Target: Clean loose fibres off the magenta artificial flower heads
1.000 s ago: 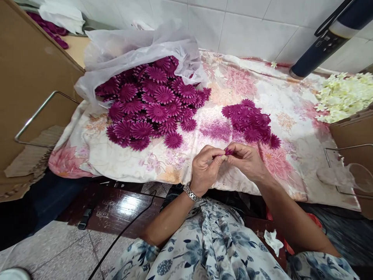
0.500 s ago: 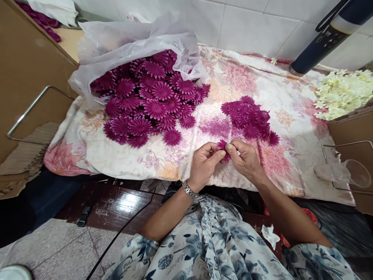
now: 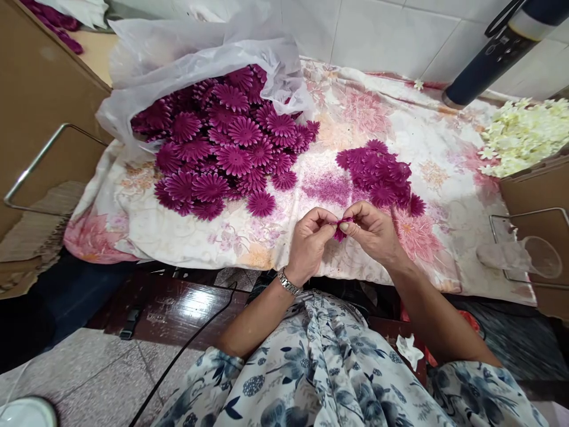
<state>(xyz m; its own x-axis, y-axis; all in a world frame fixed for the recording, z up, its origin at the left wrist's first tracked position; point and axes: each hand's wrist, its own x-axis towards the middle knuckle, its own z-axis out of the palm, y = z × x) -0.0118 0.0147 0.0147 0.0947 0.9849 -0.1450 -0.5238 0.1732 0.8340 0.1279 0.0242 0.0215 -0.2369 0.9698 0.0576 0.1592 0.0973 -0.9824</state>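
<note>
Fingers of my left hand (image 3: 310, 243) and right hand (image 3: 372, 231) pinch one purple flower (image 3: 341, 229) between them above the counter's floral cloth (image 3: 249, 237); I judge I'm separating its layers, needing a gentle peel.

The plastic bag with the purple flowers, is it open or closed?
Open. The plastic bag gapes toward the person, and purple flowers spill from its mouth onto the floral cloth.

Both hands' fingers (image 3: 343, 226) pinch one purple flower (image 3: 340, 232).
</note>
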